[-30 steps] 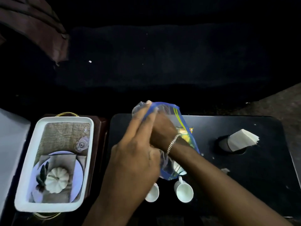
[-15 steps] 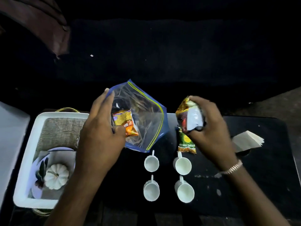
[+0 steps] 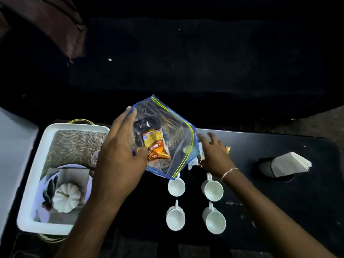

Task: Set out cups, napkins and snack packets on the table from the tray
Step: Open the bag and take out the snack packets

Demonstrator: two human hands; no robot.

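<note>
My left hand (image 3: pixel 119 151) holds a clear zip bag (image 3: pixel 175 138) with blue edges above the black table (image 3: pixel 297 192). An orange snack packet (image 3: pixel 155 146) and a dark packet show inside the bag. My right hand (image 3: pixel 214 155) lies flat, fingers spread, over snack packets (image 3: pixel 227 148) on the table beside the bag. Several white cups (image 3: pixel 176 187) stand in two rows in front of the bag. A stack of white napkins (image 3: pixel 288 163) sits in a dark holder at the right.
A white tray (image 3: pixel 29 202) stands left of the table, holding a woven mat, a plate, a white pumpkin ornament (image 3: pixel 67 197) and a small glass. A dark sofa fills the far side.
My right hand pulled packets out of the bag, carried them right and lowered them onto the table, its fingers spreading. My left hand kept hold of the bag.
</note>
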